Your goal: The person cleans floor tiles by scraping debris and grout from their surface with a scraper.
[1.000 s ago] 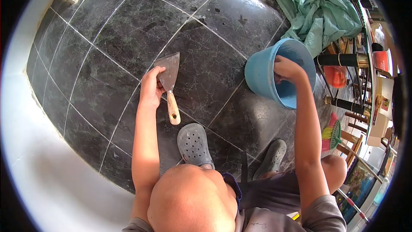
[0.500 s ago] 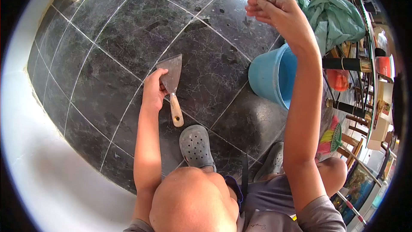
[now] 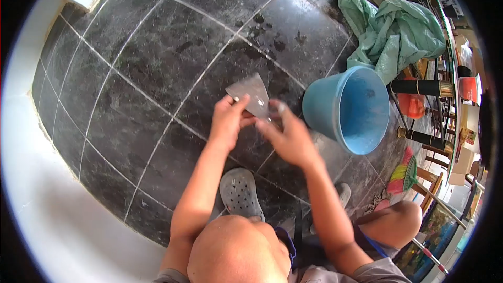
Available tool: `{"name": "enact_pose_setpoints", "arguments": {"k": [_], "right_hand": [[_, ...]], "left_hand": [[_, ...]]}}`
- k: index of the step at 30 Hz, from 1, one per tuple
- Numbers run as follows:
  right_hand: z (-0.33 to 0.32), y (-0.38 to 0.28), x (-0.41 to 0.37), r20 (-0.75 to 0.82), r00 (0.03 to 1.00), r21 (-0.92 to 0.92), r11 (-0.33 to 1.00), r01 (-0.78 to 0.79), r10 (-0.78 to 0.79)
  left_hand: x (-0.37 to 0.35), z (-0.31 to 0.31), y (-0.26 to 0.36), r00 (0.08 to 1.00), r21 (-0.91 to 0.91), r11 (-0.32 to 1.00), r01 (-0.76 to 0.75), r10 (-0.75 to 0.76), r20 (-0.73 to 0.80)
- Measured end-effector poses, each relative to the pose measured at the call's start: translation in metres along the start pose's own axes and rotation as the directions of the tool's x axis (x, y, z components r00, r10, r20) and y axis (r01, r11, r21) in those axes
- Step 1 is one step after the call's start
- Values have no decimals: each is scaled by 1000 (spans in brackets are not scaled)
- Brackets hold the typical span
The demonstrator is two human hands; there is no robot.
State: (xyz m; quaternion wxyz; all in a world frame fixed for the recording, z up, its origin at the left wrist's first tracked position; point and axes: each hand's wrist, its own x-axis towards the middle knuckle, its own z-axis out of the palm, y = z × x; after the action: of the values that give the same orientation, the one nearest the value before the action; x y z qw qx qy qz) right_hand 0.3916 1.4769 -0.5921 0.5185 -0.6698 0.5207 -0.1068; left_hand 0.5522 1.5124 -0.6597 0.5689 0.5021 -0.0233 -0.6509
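Observation:
My left hand (image 3: 230,120) grips a putty knife (image 3: 249,94) by the left edge of its metal blade. The blade is tilted, with its broad edge up and to the left. My right hand (image 3: 288,135) is at the blade's lower right side, thumb and fingers around that corner. Motion blurs its fingertips, and whether they close on the tool cannot be made out. The wooden handle is hidden from sight. Dark tiled floor (image 3: 157,63) lies beneath both hands.
A blue bucket (image 3: 320,106) lies tilted right of my hands. Beyond it is a crumpled green sheet (image 3: 403,29). A broom (image 3: 402,173) and table legs stand at the right. A white wall (image 3: 31,141) curves along the left. My grey clog (image 3: 240,191) is below my hands.
My right hand has come down from above the bucket to the putty knife. My left hand has moved right and up with the knife, turning its blade. Dark wet-looking spots show more plainly on the tiles.

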Motion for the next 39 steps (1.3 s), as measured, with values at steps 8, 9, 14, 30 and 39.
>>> {"name": "enact_pose_setpoints", "arguments": {"k": [8, 9, 14, 30, 39], "right_hand": [[-3, 34, -12, -196, 958, 17, 977, -211, 211], [-5, 38, -14, -196, 947, 24, 967, -253, 253], [-6, 64, -21, -247, 933, 27, 964, -264, 263], [-7, 7, 115, -297, 952, -394, 917, -57, -69], [-3, -14, 143, -296, 947, -521, 852, -49, -127]], "left_hand": [[78, 10, 26, 641, 881, 18, -473, 693, 330], [100, 13, 26, 618, 887, -245, -392, 644, 451], [183, 27, 34, 665, 688, -674, -268, 387, 639], [134, 20, 35, 700, 815, -527, -241, 487, 522], [163, 18, 31, 458, 661, -462, -591, 483, 747]]}}
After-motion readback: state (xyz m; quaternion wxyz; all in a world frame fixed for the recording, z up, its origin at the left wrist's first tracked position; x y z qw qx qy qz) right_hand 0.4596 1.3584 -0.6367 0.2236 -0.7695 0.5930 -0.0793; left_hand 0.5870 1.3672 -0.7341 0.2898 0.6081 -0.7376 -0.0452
